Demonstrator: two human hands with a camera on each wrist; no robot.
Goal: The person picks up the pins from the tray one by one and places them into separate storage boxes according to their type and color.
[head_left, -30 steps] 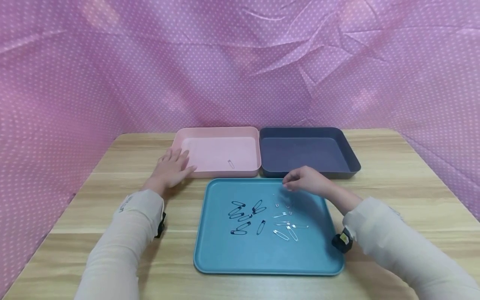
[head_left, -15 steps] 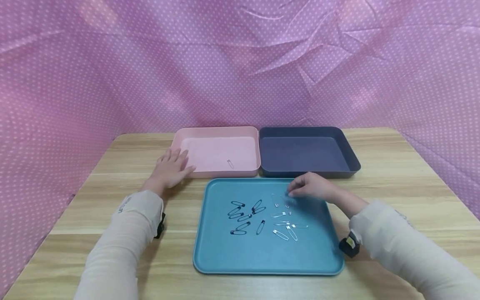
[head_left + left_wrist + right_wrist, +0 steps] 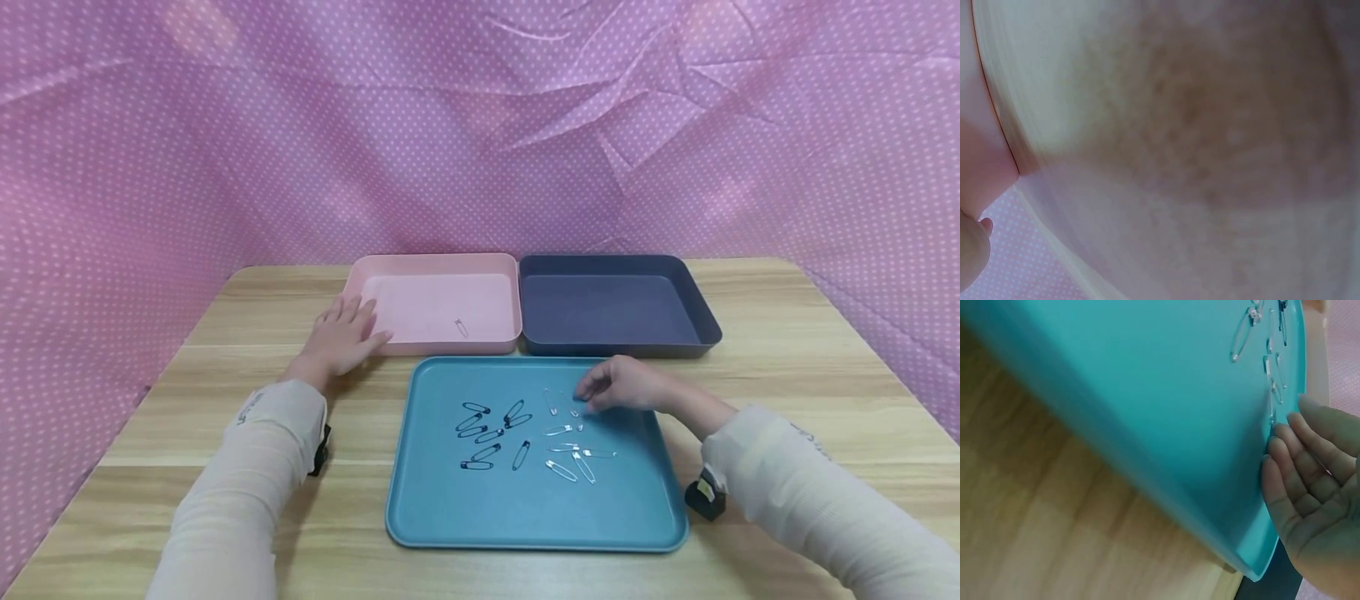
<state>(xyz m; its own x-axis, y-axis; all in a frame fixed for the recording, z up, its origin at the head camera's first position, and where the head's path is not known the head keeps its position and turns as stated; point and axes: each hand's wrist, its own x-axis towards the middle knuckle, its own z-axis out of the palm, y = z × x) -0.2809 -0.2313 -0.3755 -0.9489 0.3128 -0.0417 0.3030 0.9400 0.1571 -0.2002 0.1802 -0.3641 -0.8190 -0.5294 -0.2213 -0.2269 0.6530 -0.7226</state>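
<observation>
My left hand (image 3: 339, 340) lies with spread fingers over the near left corner of the pink tray (image 3: 420, 347). In the left wrist view a pale sleeve (image 3: 1210, 250) covers most of the picture. My right hand (image 3: 621, 385) is low over the upper right of the blue tray (image 3: 465, 517), its bent fingertips beside the silver safety pins (image 3: 561, 470). The right wrist view shows that hand (image 3: 1316, 481) with thumb and fingers a little apart and nothing seen between them. Several black-headed safety pins (image 3: 521, 455) lie left of the silver ones.
A dark blue tray (image 3: 615, 308) stands behind the blue one, side by side with the pink tray. One safety pin (image 3: 461, 327) lies inside the pink tray. All three trays are on a wooden table (image 3: 810, 375), with a dotted pink cloth (image 3: 480, 150) hanging behind and at the sides.
My right hand has moved slightly right and toward me, down to the silver pins, uncovering the upper ones. The left hand has stayed in place.
</observation>
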